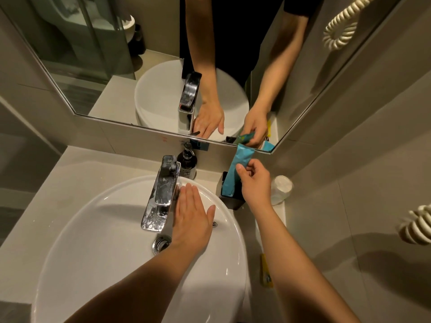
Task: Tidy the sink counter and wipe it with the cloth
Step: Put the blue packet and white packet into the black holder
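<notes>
On the far left, the pale counter (46, 206) lay bare, with lots of free room between the wall and the round white sink (98, 241). The sink bowl sat on top of the counter, and its rim hung close to the front edge. The shiny tap (161, 194) stood at the back of the bowl, spotted with white marks, and reached out over the drain (161, 244). A dark pump bottle (187, 163) stood just behind the tap, close to the mirror's (163, 66) bottom edge. The left hand (192, 215) lay flat and open on the sink rim, fingers straight, touching the tap's side and holding nothing. Further right, the right hand (255, 180) pinched a blue packet (236, 171) between thumb and fingers, with the packet's lower end inside a black box (229, 194). A white cup (281, 188), maybe wrapped, stood beside the box in the tight corner. A small yellow packet (265, 270) lay on the thin strip of counter between sink and wall.
</notes>
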Tool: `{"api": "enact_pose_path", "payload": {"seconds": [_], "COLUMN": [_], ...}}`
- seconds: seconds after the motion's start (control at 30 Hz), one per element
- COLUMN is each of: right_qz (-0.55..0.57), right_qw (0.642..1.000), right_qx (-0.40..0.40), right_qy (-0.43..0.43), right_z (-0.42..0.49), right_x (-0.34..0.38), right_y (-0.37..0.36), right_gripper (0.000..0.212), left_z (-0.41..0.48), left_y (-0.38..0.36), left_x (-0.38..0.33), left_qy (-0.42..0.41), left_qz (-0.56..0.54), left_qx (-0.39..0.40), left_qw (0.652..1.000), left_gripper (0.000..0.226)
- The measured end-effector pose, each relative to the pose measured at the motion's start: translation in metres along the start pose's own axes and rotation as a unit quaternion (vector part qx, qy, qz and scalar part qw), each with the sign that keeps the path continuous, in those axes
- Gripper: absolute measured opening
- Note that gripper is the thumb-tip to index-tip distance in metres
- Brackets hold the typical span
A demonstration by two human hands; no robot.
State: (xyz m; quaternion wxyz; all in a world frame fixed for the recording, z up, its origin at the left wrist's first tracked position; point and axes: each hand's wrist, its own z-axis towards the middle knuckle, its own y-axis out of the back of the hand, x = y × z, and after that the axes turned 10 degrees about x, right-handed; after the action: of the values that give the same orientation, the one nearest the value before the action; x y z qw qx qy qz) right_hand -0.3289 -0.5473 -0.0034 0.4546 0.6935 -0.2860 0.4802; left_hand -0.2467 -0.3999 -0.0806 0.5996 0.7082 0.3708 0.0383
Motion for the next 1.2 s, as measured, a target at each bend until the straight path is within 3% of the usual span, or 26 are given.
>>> {"api": "enact_pose_path", "payload": {"seconds": [0.47,0.73,0.87,1.07,1.2], "right_qz": [0.006,0.030,0.038,0.004,-0.049], "right_qw": [1.000,0.999,0.997,0.985,0.971], "right_qx": [0.013,-0.024,-0.059,-0.110,-0.103], "right_qy": [-0.020,-0.032,-0.042,-0.135,-0.209], "right_z": [0.014,0.002,-0.021,-0.072,-0.100], "right_x": [-0.015,-0.022,-0.032,-0.078,-0.107], "right_y": [-0.008,0.004,0.026,0.063,0.075], "right_gripper": [0.014,0.027,0.024,0.016,0.020], "left_z": [0.001,0.000,0.000,-0.001,0.000], "left_y": [-0.001,0.003,0.004,0.003,0.002], "left_x": [0.000,-0.002,-0.003,-0.004,-0.003], "left_qy": [0.006,0.012,0.011,0.014,0.016], "left_qz": [0.007,0.016,0.024,0.027,0.027], "left_qx": [0.002,0.016,0.027,0.022,0.022], "left_qw": [1.000,1.000,0.999,0.999,0.999], "left_gripper": [0.078,0.078,0.077,0.076,0.076]}}
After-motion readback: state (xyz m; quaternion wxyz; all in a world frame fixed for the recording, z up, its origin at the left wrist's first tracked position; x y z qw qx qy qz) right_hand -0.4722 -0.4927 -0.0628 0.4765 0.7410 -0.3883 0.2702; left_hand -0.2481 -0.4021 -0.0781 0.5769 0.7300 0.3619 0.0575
